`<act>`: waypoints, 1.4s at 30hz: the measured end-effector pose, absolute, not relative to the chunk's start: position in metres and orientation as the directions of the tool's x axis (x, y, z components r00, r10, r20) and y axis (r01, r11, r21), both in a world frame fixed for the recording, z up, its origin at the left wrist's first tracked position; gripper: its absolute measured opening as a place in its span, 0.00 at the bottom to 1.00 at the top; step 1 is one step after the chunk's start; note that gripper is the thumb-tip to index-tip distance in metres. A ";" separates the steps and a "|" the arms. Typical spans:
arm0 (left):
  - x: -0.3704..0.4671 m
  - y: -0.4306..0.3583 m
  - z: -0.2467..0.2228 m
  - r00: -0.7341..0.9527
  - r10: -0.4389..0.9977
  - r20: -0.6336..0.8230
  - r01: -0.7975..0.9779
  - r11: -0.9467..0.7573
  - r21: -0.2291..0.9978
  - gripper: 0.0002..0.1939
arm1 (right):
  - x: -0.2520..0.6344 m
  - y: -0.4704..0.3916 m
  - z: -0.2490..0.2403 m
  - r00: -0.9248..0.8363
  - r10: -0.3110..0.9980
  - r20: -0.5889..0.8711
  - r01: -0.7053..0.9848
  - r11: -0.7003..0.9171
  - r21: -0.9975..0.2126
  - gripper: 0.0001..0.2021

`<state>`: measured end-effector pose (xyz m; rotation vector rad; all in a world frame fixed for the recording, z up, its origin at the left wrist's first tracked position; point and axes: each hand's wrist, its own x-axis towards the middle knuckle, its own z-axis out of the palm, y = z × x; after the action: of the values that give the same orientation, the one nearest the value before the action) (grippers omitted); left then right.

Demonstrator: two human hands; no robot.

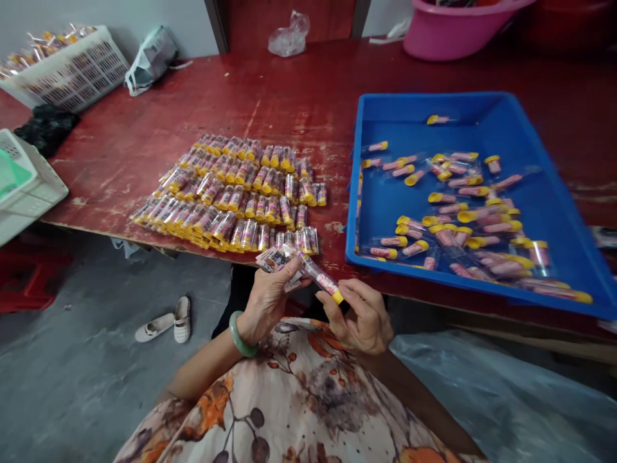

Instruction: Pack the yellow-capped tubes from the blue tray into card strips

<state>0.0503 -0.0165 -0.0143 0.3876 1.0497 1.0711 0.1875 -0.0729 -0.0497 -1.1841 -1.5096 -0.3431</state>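
My left hand [270, 292], with a green bangle at the wrist, grips a small stack of printed cards [276, 258] between thumb and fingers. A clear plastic tube [322, 278] with a yellow cap and pink-and-white contents slants between my hands. Its far end meets the cards at my left fingertips. My right hand [362, 315] pinches the tube's yellow-capped end. Beyond the cards, many similar yellow-capped tubes [226, 193] lie in packed rows on the table. To the right, a blue tray [405, 106] holds more tubes [456, 238], scattered loosely.
The red table [308, 83] carries a white basket [84, 71] full of tubes, a plastic bag [152, 58], a crumpled clear bag [290, 35] and a pink basin [456, 29]. A white crate [36, 186] stands at left. White shoes [168, 321] lie on the floor.
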 end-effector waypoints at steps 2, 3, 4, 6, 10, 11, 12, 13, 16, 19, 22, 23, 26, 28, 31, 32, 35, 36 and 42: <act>0.051 -0.017 -0.014 0.085 0.856 -0.510 -0.528 0.472 0.705 0.22 | 0.186 -0.074 -0.054 0.128 0.474 0.871 0.818 0.446 -0.362 0.25; 0.051 -0.017 -0.013 0.094 0.854 -0.511 -0.528 0.478 0.702 0.23 | 0.185 -0.075 -0.057 0.123 0.478 0.870 0.822 0.442 -0.359 0.26; 0.051 -0.018 -0.013 0.112 0.852 -0.512 -0.526 0.488 0.696 0.24 | 0.185 -0.075 -0.060 0.115 0.490 0.864 0.824 0.438 -0.358 0.26; 0.052 -0.018 -0.013 0.150 0.849 -0.507 -0.524 0.503 0.687 0.24 | 0.183 -0.073 -0.065 0.090 0.521 0.849 0.824 0.440 -0.357 0.27; 0.050 -0.018 -0.014 0.190 0.861 -0.472 -0.539 0.494 0.682 0.21 | 0.184 -0.061 -0.059 0.031 0.582 0.812 0.700 0.567 -0.433 0.22; 0.049 -0.017 -0.013 0.202 0.859 -0.470 -0.540 0.498 0.679 0.20 | 0.186 -0.057 -0.054 0.008 0.618 0.786 0.635 0.604 -0.481 0.19; 0.048 -0.017 -0.013 0.217 0.855 -0.471 -0.537 0.508 0.674 0.19 | 0.188 -0.054 -0.049 -0.014 0.661 0.750 0.572 0.621 -0.536 0.16; 0.046 -0.017 -0.012 0.234 0.848 -0.475 -0.531 0.521 0.668 0.19 | 0.191 -0.052 -0.044 -0.026 0.700 0.714 0.525 0.617 -0.586 0.15; 0.044 -0.017 -0.010 0.283 0.823 -0.492 -0.494 0.565 0.661 0.20 | 0.195 -0.051 -0.033 0.030 0.739 0.673 0.500 0.572 -0.650 0.18; 0.045 -0.019 -0.011 0.316 0.813 -0.488 -0.470 0.582 0.664 0.20 | 0.194 -0.053 -0.029 0.083 0.693 0.716 0.515 0.586 -0.626 0.18; 0.046 -0.022 -0.013 0.333 0.824 -0.459 -0.464 0.567 0.681 0.19 | 0.189 -0.054 -0.028 0.108 0.663 0.741 0.507 0.604 -0.615 0.18; 0.047 -0.022 -0.014 0.336 0.827 -0.451 -0.459 0.562 0.688 0.19 | 0.188 -0.054 -0.027 0.122 0.655 0.745 0.510 0.603 -0.614 0.18; 0.047 -0.024 -0.013 0.346 0.834 -0.429 -0.446 0.549 0.707 0.21 | 0.185 -0.055 -0.027 0.163 0.632 0.757 0.526 0.594 -0.609 0.18; 0.047 -0.025 -0.011 0.352 0.838 -0.418 -0.446 0.542 0.712 0.21 | 0.184 -0.056 -0.027 0.180 0.622 0.762 0.521 0.597 -0.610 0.19; 0.048 -0.026 -0.009 0.348 0.844 -0.408 -0.464 0.533 0.708 0.21 | 0.184 -0.057 -0.027 0.181 0.614 0.768 0.503 0.613 -0.609 0.20; 0.048 -0.026 -0.008 0.350 0.843 -0.409 -0.464 0.535 0.706 0.21 | 0.185 -0.057 -0.026 0.180 0.613 0.770 0.500 0.617 -0.608 0.20; 0.048 -0.026 -0.008 0.371 0.827 -0.422 -0.448 0.558 0.698 0.20 | 0.185 -0.056 -0.025 0.176 0.610 0.773 0.505 0.618 -0.603 0.20; 0.047 -0.026 -0.009 0.377 0.821 -0.429 -0.440 0.566 0.697 0.19 | 0.185 -0.056 -0.025 0.176 0.609 0.774 0.509 0.617 -0.601 0.20; 0.044 -0.024 -0.010 0.384 0.803 -0.456 -0.389 0.589 0.709 0.17 | 0.186 -0.058 -0.031 0.161 0.618 0.769 0.537 0.599 -0.594 0.19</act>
<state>0.0435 -0.0241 -0.0103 0.5451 0.8777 0.8092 0.1857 -0.0582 -0.0311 -1.0279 -1.4887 0.0759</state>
